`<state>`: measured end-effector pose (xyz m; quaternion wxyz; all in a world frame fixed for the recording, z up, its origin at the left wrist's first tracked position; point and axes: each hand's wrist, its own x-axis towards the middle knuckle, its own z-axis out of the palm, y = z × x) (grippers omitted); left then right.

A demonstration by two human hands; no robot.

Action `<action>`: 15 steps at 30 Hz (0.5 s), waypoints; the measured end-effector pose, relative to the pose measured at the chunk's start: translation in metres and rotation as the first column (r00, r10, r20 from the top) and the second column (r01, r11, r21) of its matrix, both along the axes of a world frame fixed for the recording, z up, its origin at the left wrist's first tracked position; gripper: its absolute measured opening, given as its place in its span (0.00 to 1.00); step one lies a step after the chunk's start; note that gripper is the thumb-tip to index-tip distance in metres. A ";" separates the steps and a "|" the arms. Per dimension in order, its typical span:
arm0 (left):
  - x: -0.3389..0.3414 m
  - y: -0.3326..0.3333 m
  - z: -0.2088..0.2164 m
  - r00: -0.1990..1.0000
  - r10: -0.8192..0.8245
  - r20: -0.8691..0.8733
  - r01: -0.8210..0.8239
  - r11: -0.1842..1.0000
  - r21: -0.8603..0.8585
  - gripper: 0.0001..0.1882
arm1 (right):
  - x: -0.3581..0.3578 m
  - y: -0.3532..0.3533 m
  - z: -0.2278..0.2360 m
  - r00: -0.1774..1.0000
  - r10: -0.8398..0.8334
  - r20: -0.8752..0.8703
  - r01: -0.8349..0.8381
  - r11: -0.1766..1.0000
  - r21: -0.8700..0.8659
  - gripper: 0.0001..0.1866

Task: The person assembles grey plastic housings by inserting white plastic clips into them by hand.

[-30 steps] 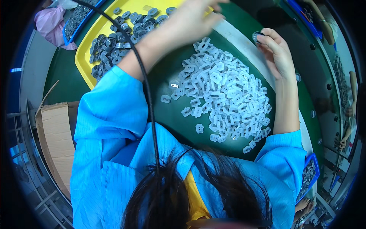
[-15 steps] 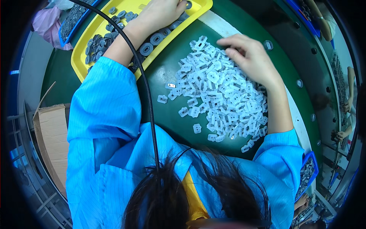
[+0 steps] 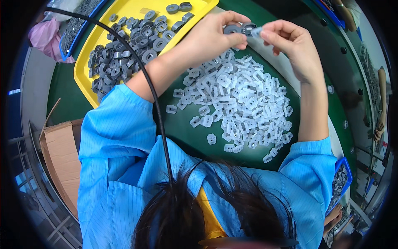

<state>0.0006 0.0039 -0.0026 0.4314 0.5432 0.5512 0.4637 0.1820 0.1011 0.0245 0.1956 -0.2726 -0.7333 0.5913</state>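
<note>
Above the far edge of a pile of small translucent white plastic pieces (image 3: 248, 97), my two hands are close together. My left hand (image 3: 213, 38) is closed on grey rounded plastic parts (image 3: 232, 29); there appear to be two, partly hidden by the fingers. Between thumb and fingertips, my right hand (image 3: 292, 43) pinches one translucent white plastic piece (image 3: 256, 32), which meets or nearly meets the grey part. Many more grey rounded parts (image 3: 143, 40) lie in a yellow tray (image 3: 124, 9) left of my left hand.
A black cable (image 3: 161, 120) hangs across my left forearm. Blue bins of small parts stand at far left and at right (image 3: 345, 184). A cardboard box (image 3: 62, 155) and a pink bag (image 3: 46, 39) are on the left. Other people's hands (image 3: 378, 133) show along the right rim.
My left hand has come out of the yellow tray, to the right, with grey parts. My right hand has risen from the pile with a white piece, and both hands have met.
</note>
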 end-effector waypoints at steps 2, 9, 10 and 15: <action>0.006 0.000 0.000 1.000 0.015 -0.003 -0.015 1.000 0.026 0.22 | -0.009 -0.007 -0.012 0.970 -0.186 -0.154 0.204 0.972 0.114 0.08; 0.013 -0.005 -0.003 0.992 0.122 0.029 -0.125 0.983 0.135 0.21 | -0.014 -0.017 -0.018 0.937 -0.290 -0.194 0.337 0.895 0.290 0.08; 0.013 -0.004 -0.003 0.992 0.127 0.000 -0.126 0.979 0.159 0.20 | -0.013 -0.015 -0.017 0.938 -0.288 -0.192 0.334 0.896 0.291 0.08; 0.015 -0.005 -0.003 0.992 0.118 -0.049 -0.109 0.981 0.161 0.17 | -0.015 -0.014 -0.018 0.949 -0.272 -0.161 0.306 0.919 0.250 0.08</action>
